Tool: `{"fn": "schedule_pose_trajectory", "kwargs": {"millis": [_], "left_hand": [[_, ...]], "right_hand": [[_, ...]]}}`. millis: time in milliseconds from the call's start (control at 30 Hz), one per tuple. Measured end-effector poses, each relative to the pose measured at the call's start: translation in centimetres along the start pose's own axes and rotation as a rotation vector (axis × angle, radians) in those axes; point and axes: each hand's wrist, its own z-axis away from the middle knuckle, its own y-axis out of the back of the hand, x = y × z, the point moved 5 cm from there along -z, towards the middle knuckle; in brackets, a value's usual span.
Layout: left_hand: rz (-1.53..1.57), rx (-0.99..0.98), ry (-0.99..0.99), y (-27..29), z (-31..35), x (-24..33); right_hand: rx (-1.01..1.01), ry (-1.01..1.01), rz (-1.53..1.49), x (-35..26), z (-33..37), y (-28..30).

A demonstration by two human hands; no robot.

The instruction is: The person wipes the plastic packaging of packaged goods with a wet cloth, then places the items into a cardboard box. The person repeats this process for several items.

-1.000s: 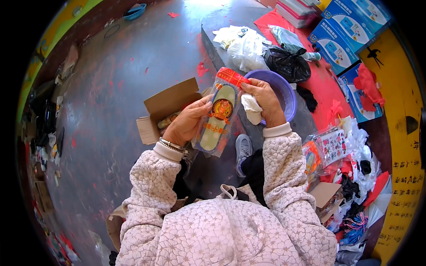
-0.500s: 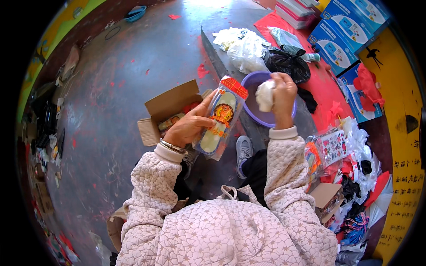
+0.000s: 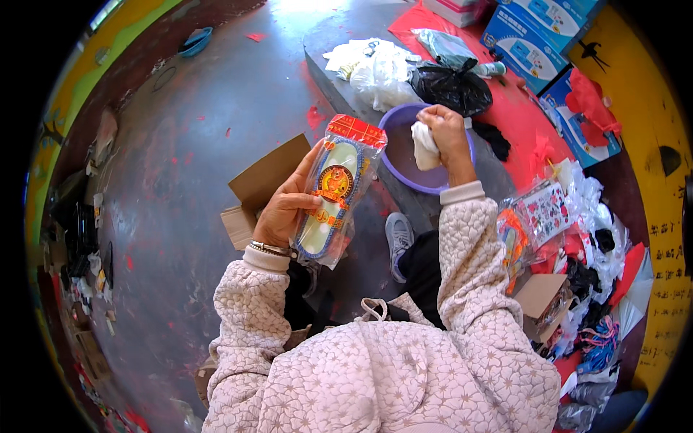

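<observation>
My left hand [image 3: 280, 218] is closed round the side of a packaged insole [image 3: 325, 216], its thumb across the front. The insole is pale green with a blue border and lies in a clear plastic sleeve with a red top; a round orange emblem is on its front. My right hand [image 3: 449, 137] pinches a crumpled white cloth [image 3: 424, 150] over a purple basin [image 3: 387, 155]. The cloth hangs from the fingertips. An open cardboard box [image 3: 263, 177] stands behind my left hand, its inside mostly hidden.
White plastic bags [image 3: 379, 76] and a black bag [image 3: 453, 88] lie beyond the basin. Blue printed boxes [image 3: 523, 50] are stacked at the far right. Plastic-wrapped goods [image 3: 545, 216] and a small cardboard box [image 3: 543, 299] crowd my right side. My shoe [image 3: 398, 242] is below the basin.
The view has shifted a little. The packaged insole has turned more upright and faces me more squarely. The white cloth, bunched before, now hangs lower from my right fingers.
</observation>
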Motion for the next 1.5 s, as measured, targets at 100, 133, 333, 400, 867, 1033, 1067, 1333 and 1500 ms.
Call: {"fn": "schedule_pose_trajectory", "kwargs": {"millis": [100, 133, 333, 400, 867, 1033, 1067, 1333, 1500], "left_hand": [[0.119, -0.033, 0.026, 0.2, -0.3, -0.2], [0.145, -0.045, 0.040, 0.1, -0.1, -0.3], [0.417, -0.324, 0.139, -0.4, -0.7, -2.6], [0.264, -0.104, 0.171, -1.6, -0.6, -3.3], [0.316, -0.130, 0.210, -2.1, -0.4, -3.0], [0.135, -0.042, 0.297, -0.4, -0.5, -5.0], [0.106, -0.045, 0.289, -0.7, -0.5, -4.9], [0.402, 0.069, 0.271, -0.3, -0.4, -4.6], [-0.537, 0.058, -0.024, 3.1, -0.3, -3.9]], "right_hand": [[-0.183, 0.204, -0.160, -2.8, 2.4, -2.0], [-0.277, 0.257, -0.135, -4.3, 3.7, -2.9], [-0.658, 0.479, -0.253, -6.3, 6.2, -6.6], [-0.644, 0.334, -0.275, -5.5, 5.8, -6.0], [-0.466, 0.009, 0.321, -1.9, 3.9, -5.4], [-0.531, -0.101, 0.137, -1.8, 3.8, -5.1], [-0.448, -0.072, 0.155, -1.6, 3.1, -4.4], [0.054, 0.368, -0.027, -6.9, 5.8, -2.8], [-0.196, 0.989, 0.513, -7.3, 13.1, -12.0]]}}
